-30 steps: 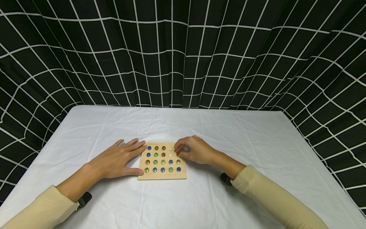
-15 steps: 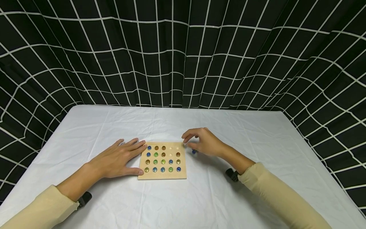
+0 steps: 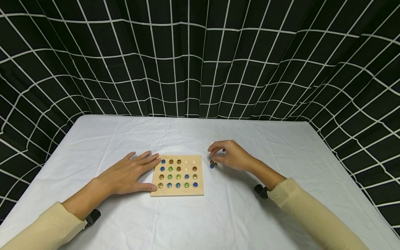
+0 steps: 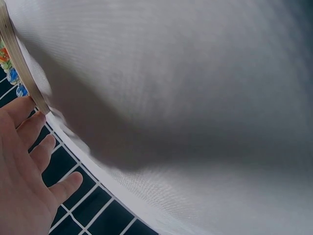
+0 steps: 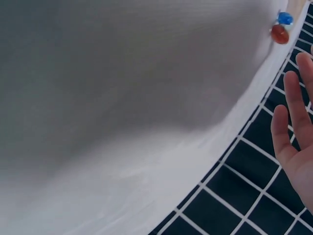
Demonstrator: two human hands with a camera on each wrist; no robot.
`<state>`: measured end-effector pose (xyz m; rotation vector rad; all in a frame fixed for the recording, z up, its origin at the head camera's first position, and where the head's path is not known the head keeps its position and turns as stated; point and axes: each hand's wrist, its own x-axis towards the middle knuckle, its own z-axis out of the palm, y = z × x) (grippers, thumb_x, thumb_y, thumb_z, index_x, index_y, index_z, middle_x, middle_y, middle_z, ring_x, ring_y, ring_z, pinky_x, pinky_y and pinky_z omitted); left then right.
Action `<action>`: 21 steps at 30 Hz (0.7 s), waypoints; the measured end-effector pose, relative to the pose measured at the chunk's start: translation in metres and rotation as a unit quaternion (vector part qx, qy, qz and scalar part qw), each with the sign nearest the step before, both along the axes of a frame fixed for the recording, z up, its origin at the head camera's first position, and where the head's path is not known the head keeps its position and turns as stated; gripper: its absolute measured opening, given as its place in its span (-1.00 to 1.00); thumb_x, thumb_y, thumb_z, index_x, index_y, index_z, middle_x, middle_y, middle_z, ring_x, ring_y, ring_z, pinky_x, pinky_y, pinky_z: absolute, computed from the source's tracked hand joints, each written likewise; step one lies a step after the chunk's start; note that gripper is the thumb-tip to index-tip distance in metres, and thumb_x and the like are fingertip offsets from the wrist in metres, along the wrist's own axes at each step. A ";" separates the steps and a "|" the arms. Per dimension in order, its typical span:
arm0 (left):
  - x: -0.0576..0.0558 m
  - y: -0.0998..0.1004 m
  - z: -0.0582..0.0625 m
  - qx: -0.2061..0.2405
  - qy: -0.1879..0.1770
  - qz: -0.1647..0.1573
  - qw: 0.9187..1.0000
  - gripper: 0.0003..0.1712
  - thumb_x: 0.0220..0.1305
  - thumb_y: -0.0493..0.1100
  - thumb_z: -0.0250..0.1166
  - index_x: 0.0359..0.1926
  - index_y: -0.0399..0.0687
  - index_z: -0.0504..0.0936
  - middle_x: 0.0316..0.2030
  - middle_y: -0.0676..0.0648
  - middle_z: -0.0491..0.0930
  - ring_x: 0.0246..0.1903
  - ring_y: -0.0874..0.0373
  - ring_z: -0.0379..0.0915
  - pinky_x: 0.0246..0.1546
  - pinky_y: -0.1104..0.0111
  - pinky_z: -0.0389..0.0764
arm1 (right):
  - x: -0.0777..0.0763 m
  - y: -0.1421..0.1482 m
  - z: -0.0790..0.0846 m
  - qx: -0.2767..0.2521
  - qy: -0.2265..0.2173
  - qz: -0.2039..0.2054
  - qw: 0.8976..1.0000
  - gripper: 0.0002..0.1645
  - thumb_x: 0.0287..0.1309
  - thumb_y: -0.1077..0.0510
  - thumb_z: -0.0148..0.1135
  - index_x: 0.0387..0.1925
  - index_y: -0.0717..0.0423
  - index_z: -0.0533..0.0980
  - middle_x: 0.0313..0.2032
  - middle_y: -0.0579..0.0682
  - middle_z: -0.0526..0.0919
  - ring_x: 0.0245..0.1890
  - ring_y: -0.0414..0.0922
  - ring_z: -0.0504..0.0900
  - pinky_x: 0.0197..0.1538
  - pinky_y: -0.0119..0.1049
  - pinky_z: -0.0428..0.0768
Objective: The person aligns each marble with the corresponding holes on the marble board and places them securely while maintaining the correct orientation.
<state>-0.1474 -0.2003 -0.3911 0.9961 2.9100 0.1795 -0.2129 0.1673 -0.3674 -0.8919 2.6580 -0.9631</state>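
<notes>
A flat wooden board (image 3: 178, 193) holds rows of blue, green and amber glass marbles (image 3: 178, 176) in its holes. Three holes at its far right corner have no marble. My left hand (image 3: 131, 172) lies spread at the board's left side, thumb and fingertips on the edge. The left wrist view shows fingertips at the board's rim (image 4: 22, 68). Just right of the board, a blue marble (image 3: 211, 166) and two brownish marbles sit together on the cloth. Over them hovers my right hand (image 3: 232, 155), fingers loosely bent, with no marble showing in its grasp.
A white cloth (image 3: 125, 222) with light creases covers the table. Black curtain (image 3: 193, 69) with a white grid stands behind and along both sides. A small dark camera (image 3: 260, 191) is worn under the right wrist, another (image 3: 92, 218) under the left.
An amber marble that my right hand held at the board's right column now sits in its hole. That hand has moved right, uncovering the loose marbles. My left hand has stayed put.
</notes>
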 end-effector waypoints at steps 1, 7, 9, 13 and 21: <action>0.000 0.000 0.000 -0.001 0.000 0.000 1.000 0.12 0.16 0.65 -0.03 0.53 0.06 0.21 0.48 0.01 0.20 0.46 -0.09 0.09 0.34 -0.25 0.13 | 0.000 0.002 -0.001 0.002 0.003 0.000 1.000 -0.68 0.11 0.32 0.42 -0.06 0.18 0.64 -0.27 -0.11 0.78 0.01 -0.08 0.63 0.05 -0.01 0.54; -0.001 -0.001 0.000 -0.003 0.001 0.001 1.000 0.12 0.16 0.65 -0.05 0.53 0.07 0.21 0.48 0.01 0.20 0.46 -0.09 0.09 0.34 -0.25 0.13 | 0.001 0.012 -0.006 0.009 0.007 -0.005 1.000 -0.63 0.06 0.29 0.47 -0.05 0.19 0.63 -0.31 -0.14 0.78 -0.04 -0.06 0.66 0.06 -0.02 0.56; -0.001 -0.001 -0.001 -0.003 0.002 0.001 1.000 0.12 0.16 0.66 -0.05 0.53 0.07 0.21 0.48 0.01 0.20 0.46 -0.09 0.09 0.34 -0.25 0.13 | 0.002 0.014 -0.008 0.010 0.005 -0.008 1.000 -0.62 0.04 0.30 0.48 -0.05 0.19 0.63 -0.32 -0.14 0.78 -0.09 -0.06 0.68 0.05 -0.03 0.57; -0.001 -0.001 -0.001 -0.003 0.002 0.001 1.000 0.12 0.16 0.65 -0.05 0.53 0.07 0.21 0.48 0.01 0.20 0.46 -0.09 0.09 0.35 -0.24 0.13 | 0.003 0.017 -0.011 0.008 -0.002 -0.008 1.000 -0.61 0.03 0.31 0.49 -0.05 0.19 0.63 -0.33 -0.14 0.78 -0.11 -0.06 0.68 0.04 -0.02 0.57; -0.001 -0.001 -0.001 -0.003 0.001 0.000 1.000 0.12 0.15 0.65 -0.04 0.53 0.07 0.20 0.49 0.02 0.19 0.47 -0.08 0.08 0.35 -0.24 0.12 | 0.003 0.014 -0.017 0.030 0.006 -0.008 0.999 -0.61 0.00 0.28 0.52 -0.08 0.12 0.64 -0.31 -0.18 0.77 -0.09 -0.11 0.69 0.11 0.00 0.52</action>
